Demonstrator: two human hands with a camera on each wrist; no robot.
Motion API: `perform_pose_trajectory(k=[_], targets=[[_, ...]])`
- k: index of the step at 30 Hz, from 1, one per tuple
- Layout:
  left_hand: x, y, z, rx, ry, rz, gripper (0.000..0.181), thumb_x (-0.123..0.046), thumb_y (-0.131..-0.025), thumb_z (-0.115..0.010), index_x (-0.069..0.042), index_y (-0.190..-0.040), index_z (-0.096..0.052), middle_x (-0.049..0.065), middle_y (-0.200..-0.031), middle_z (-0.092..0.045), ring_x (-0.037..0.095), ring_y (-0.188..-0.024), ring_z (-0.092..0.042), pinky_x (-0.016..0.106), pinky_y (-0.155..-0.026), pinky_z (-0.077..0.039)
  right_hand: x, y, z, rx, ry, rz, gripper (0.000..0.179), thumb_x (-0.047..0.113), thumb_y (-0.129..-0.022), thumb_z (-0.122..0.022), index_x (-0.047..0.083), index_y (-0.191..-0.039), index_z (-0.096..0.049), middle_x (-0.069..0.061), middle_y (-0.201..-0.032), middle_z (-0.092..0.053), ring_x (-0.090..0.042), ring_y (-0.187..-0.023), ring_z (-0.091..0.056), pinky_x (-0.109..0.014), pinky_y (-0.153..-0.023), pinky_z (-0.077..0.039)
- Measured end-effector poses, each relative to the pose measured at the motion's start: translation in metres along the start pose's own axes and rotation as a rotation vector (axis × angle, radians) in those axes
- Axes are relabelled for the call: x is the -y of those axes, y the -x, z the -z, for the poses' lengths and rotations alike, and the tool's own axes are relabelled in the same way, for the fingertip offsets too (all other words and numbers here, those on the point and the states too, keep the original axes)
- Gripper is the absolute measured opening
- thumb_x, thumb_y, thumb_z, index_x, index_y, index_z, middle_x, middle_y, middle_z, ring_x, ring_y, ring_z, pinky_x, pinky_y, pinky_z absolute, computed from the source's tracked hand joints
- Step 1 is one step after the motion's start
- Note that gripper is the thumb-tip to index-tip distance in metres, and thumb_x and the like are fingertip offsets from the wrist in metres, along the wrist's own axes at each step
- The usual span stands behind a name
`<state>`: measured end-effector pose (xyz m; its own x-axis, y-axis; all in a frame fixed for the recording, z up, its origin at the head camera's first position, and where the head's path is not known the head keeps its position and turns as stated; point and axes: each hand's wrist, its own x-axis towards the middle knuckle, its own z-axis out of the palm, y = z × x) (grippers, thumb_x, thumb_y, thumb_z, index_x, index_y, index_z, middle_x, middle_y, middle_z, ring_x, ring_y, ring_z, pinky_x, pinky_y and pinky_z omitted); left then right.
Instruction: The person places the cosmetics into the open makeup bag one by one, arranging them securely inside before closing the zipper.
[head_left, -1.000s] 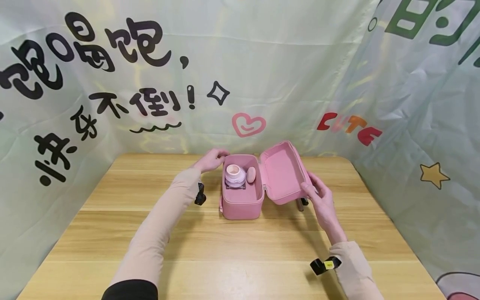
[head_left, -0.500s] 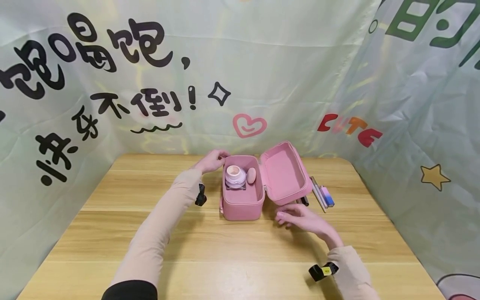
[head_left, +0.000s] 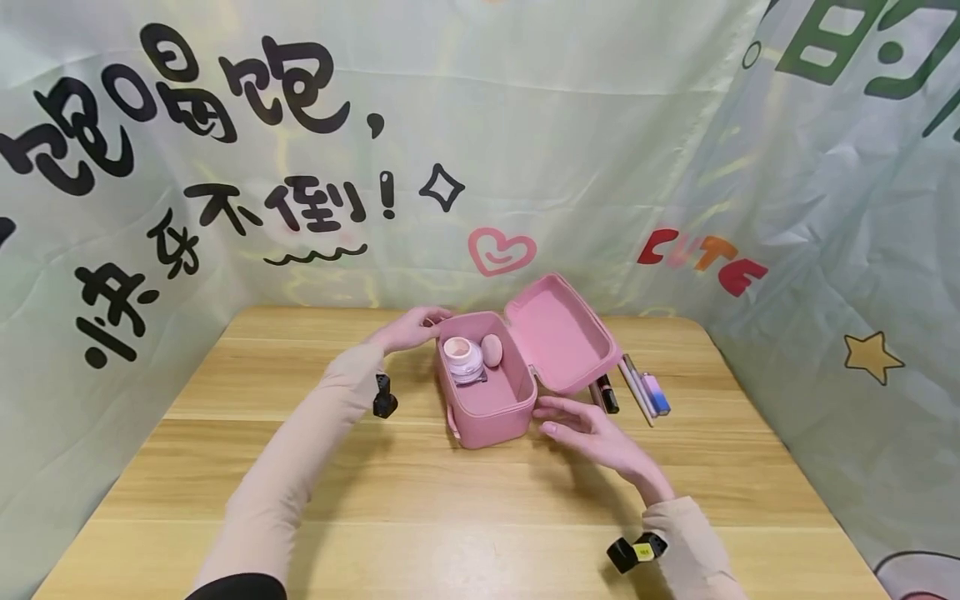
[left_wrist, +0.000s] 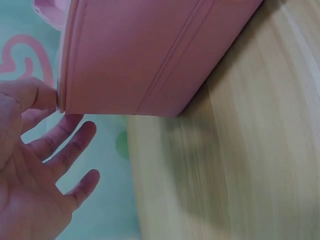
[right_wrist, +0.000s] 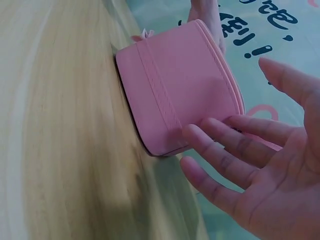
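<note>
A pink cosmetic case (head_left: 495, 429) stands on the table with its lid (head_left: 562, 333) swung open to the right. Inside lie a pale lilac jar (head_left: 463, 360), a pink oval thing like a makeup sponge (head_left: 492, 350) and a dark flat item (head_left: 472, 377) partly under the jar. My left hand (head_left: 408, 327) grips the rim at the far left corner between thumb and index finger; its other fingers spread loosely in the left wrist view. My right hand (head_left: 592, 433) has its fingers extended, fingertips (right_wrist: 192, 132) right at the case's near right corner.
Right of the case lie a black-ended tube (head_left: 609, 396), partly under the lid, slim pens (head_left: 637, 390) and a small blue-pink item (head_left: 656, 395). A printed cloth (head_left: 585, 150) hangs behind the wooden table (head_left: 450, 517).
My right hand has let go of the lid and come down to the case's near right corner. The case has turned, its near end swinging right, uncovering more of the black-ended tube.
</note>
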<state>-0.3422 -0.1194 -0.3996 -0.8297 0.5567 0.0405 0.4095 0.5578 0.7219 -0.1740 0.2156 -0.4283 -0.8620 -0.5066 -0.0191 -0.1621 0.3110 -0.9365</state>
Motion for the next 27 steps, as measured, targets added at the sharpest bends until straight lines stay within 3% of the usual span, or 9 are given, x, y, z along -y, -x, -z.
perform_pose_trajectory(k=[9,17,23,27], targets=[[0.01,0.025,0.004,0.013,0.104,0.018,0.043,-0.013,-0.104,-0.051,0.005,-0.143,-0.049,0.027,-0.142,-0.054,0.043,-0.131,-0.052,0.054,-0.112,-0.042,0.006,-0.005,0.0,-0.071,0.077,-0.017,0.054,0.025,-0.102,-0.059,-0.005,-0.145,-0.047,-0.028,-0.144,-0.054,-0.042,-0.126,-0.06,-0.022,-0.097,-0.051],[0.017,0.04,0.002,0.003,0.232,0.082,0.045,-0.016,-0.104,-0.054,0.001,-0.144,-0.047,0.023,-0.153,-0.044,0.043,-0.14,-0.045,0.055,-0.117,-0.036,0.008,-0.013,-0.001,-0.149,0.117,-0.033,0.053,0.026,-0.102,-0.058,-0.006,-0.143,-0.049,-0.028,-0.137,-0.06,-0.044,-0.113,-0.066,-0.043,-0.091,-0.055],[0.017,0.057,-0.001,-0.023,0.304,0.072,0.045,-0.015,-0.102,-0.057,0.001,-0.143,-0.047,0.023,-0.151,-0.047,0.041,-0.142,-0.044,0.055,-0.118,-0.034,0.013,-0.021,-0.002,-0.188,0.154,-0.021,0.05,0.024,-0.102,-0.058,-0.008,-0.14,-0.051,-0.028,-0.123,-0.066,-0.023,-0.095,-0.068,-0.036,-0.084,-0.057],[0.016,0.069,-0.005,-0.063,0.316,0.067,0.046,-0.015,-0.1,-0.059,0.002,-0.142,-0.049,0.024,-0.149,-0.05,0.041,-0.141,-0.045,0.056,-0.118,-0.033,0.017,-0.027,-0.005,-0.222,0.192,-0.014,0.048,0.022,-0.1,-0.06,-0.01,-0.136,-0.055,-0.028,-0.113,-0.07,-0.024,-0.09,-0.069,-0.036,-0.081,-0.058]])
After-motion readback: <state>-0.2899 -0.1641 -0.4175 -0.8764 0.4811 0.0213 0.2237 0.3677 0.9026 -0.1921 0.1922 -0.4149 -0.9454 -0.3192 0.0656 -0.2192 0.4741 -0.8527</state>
